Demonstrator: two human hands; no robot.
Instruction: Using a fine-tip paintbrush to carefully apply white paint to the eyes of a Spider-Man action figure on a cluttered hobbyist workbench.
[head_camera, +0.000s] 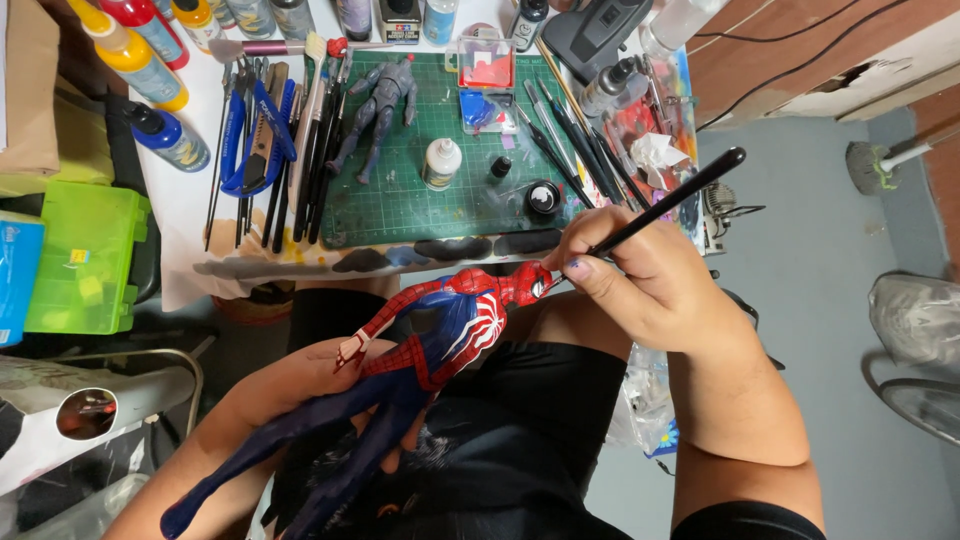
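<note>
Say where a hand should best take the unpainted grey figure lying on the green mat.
Probably the torso of the grey figure, pinched across its width from above. It lies flat on the green cutting mat, limbs thin and splayed. Its right flank is open mat; brushes crowd the left, so come slightly from the right.

I see my left grip (330, 385) holding a red-and-blue action figure (400, 370) over my lap while my right grip (625, 275) pinches a black paintbrush (665, 208) at its head, near the tabletop's (185, 215) green cutting mat (450, 190).
</note>
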